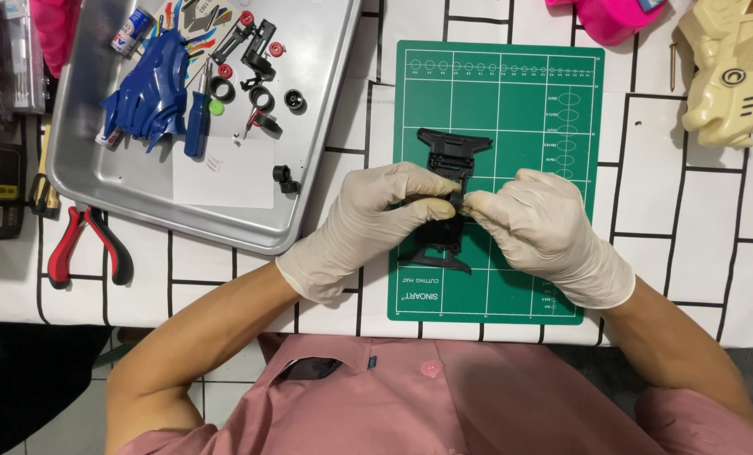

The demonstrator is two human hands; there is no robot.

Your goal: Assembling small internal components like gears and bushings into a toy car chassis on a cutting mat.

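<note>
Black plastic chassis (pixel 449 173) held low over the green cutting mat (pixel 511 93) — front end pointing away, rear hidden behind the fingers. Left hand (pixel 368 223), white-gloved, pinching the frame's middle from the left. Right hand (pixel 538 221), likewise gloved, pinching the same spot from the right, fingertips nearly meeting the left's. Further left, a metal tray (pixel 123 181) carrying a blue car body (pixel 150 88), blue screwdriver (pixel 196 122) and small black wheels (pixel 261 97). Red-handled pliers (pixel 85 244) beside the tray — cream toy shell (pixel 726 72) at far right.
</note>
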